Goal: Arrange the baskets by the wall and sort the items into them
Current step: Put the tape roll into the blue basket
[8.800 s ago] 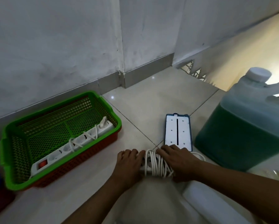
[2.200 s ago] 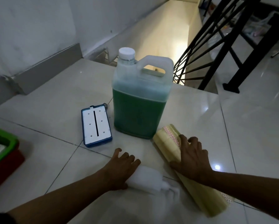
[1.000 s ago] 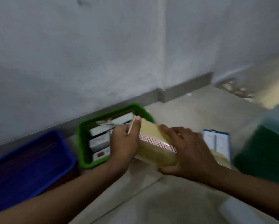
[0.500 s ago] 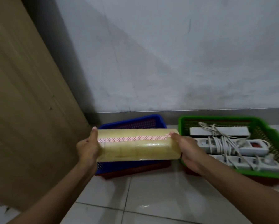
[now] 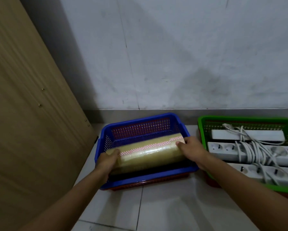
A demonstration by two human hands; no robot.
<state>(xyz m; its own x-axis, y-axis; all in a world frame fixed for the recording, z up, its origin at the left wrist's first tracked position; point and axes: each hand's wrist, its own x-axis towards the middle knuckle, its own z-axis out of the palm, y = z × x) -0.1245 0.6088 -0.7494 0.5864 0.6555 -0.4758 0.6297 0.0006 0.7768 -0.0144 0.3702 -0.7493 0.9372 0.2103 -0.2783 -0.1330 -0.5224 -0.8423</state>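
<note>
Gripping the tape pack (image 5: pixel 148 154) inside the blue basket (image 5: pixel 140 119), both hands

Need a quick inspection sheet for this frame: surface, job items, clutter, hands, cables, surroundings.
Surface: pale tiled floor, bare in front of the baskets.
Job's things: blue basket and green basket side by side at the wall; tape roll pack inside the blue one; power strips in the green one.
Clutter: nothing seen.
Grippers: left hand and right hand grip the pack's ends.
Cables: white cords bundled over the strips.
Surroundings: grey wall, wooden panel at left.
</note>
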